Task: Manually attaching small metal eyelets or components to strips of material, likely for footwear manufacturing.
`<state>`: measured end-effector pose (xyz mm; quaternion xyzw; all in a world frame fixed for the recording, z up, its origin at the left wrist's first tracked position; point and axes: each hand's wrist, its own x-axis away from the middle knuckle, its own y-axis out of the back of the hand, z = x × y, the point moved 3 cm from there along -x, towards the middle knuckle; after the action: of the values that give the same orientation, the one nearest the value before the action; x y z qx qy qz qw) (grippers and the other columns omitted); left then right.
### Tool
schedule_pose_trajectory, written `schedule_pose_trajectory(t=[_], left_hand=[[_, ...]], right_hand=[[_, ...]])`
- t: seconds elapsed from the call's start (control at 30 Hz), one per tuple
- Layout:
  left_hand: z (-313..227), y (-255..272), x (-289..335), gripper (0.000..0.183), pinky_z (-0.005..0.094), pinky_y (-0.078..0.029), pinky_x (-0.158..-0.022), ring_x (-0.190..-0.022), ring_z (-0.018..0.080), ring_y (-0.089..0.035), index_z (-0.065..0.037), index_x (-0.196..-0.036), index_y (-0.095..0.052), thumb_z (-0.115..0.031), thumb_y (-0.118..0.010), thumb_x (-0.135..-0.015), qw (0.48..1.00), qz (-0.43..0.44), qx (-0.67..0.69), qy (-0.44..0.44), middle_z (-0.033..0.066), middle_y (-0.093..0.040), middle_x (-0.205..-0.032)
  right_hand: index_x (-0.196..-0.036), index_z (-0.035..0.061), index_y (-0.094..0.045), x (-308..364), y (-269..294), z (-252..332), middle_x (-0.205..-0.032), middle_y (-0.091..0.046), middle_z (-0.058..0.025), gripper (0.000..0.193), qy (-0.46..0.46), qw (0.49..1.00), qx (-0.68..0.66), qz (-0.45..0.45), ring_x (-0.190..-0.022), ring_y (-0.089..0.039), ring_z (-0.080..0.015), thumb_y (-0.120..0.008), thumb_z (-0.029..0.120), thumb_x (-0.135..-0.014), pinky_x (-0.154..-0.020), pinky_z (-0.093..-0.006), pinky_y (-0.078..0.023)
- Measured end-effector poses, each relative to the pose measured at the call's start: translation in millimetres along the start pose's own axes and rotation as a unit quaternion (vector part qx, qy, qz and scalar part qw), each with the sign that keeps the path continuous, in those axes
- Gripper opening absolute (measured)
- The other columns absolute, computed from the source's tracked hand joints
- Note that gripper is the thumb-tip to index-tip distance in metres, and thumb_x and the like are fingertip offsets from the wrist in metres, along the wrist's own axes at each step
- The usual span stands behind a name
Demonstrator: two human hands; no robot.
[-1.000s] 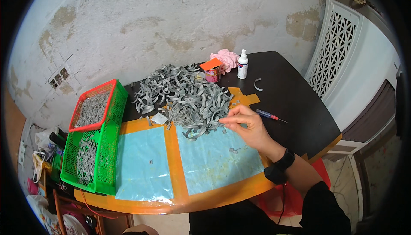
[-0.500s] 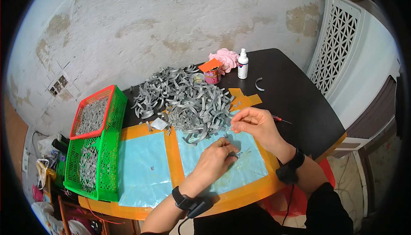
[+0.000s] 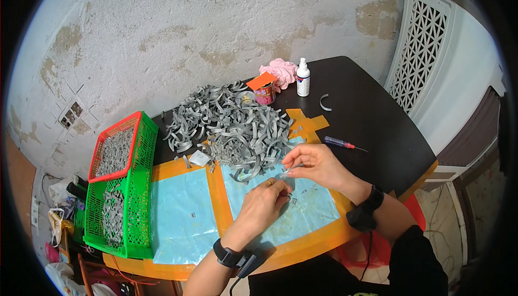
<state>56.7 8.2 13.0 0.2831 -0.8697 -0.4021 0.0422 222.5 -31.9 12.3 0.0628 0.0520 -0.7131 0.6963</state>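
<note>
My left hand is closed over the right-hand blue sheet, thumb and fingers pressed together; whatever they hold is hidden. Just to its upper right, my right hand pinches with thumb and forefinger. A pale bit shows at those fingertips, too small to name. The two hands' fingertips nearly meet. Several tiny grey pieces lie on the sheet beside my left fingers. Beyond both hands rises a large heap of curved grey strips, with small grey bits at its near side.
At left stand a green basket and a red-rimmed basket, both holding small grey pieces. A screwdriver lies right of my right hand. Farther back are a white spray bottle, a tin, a pink cloth and one loose strip.
My right hand has come left and slightly down toward my left hand, uncovering the screwdriver's handle. The left fingers have drawn in and shifted a little left. The view has tilted slightly.
</note>
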Motion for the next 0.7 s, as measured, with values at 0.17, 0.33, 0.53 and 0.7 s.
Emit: schedule_pose_trajectory(t=[0.17, 0.33, 0.53, 0.7], left_hand=[[4.0, 0.4, 4.4, 0.014, 0.0308, -0.050, -0.068, -0.076, 0.0234, -0.064, -0.002, -0.096, -0.060, -0.002, -0.065, -0.083, 1.000, 0.010, 0.006, 0.015, 0.0092, -0.064, -0.089], [32.8, -7.9, 0.4, 0.011, 0.0248, -0.051, -0.069, -0.079, 0.0135, -0.063, -0.002, -0.100, -0.058, -0.005, -0.061, -0.090, 0.923, 0.001, 0.371, 0.104, 0.0044, -0.064, -0.090], [29.2, 4.9, 0.2, 0.011, 0.0238, -0.052, -0.073, -0.084, 0.0129, -0.064, -0.002, -0.102, -0.060, -0.005, -0.060, -0.091, 0.843, -0.078, 0.518, 0.121, 0.0071, -0.066, -0.092], [24.1, 6.8, 1.0, 0.015, 0.0234, -0.053, -0.075, -0.086, 0.0135, -0.065, -0.002, -0.106, -0.062, -0.003, -0.059, -0.091, 0.825, -0.074, 0.547, 0.122, 0.0086, -0.068, -0.094]], right_hand=[[-0.108, -0.0026, -0.058, -0.5, -1.6, -2.9, -0.093, -0.061, -0.0055, 0.027, -0.042, 0.999, 0.010, 0.028, -0.086, -0.058, -0.0079, -0.063, -0.005, -0.081, -0.078, -0.0229, -0.049], [-0.110, -0.0030, -0.058, 2.6, -0.3, 1.5, -0.092, -0.060, -0.0051, 0.027, -0.047, 0.998, -0.034, 0.029, -0.084, -0.058, -0.0091, -0.063, -0.003, -0.083, -0.077, -0.0238, -0.048], [-0.108, -0.0018, -0.059, 5.1, -2.0, 10.0, -0.090, -0.061, -0.0033, 0.022, -0.064, 0.993, -0.093, 0.042, -0.079, -0.058, -0.0101, -0.063, 0.004, -0.087, -0.075, -0.0249, -0.048], [-0.103, -0.0006, -0.061, 5.1, -3.0, 5.4, -0.088, -0.062, -0.0031, 0.017, -0.077, 0.989, -0.113, 0.056, -0.077, -0.059, -0.0105, -0.064, 0.006, -0.087, -0.074, -0.0250, -0.048]])
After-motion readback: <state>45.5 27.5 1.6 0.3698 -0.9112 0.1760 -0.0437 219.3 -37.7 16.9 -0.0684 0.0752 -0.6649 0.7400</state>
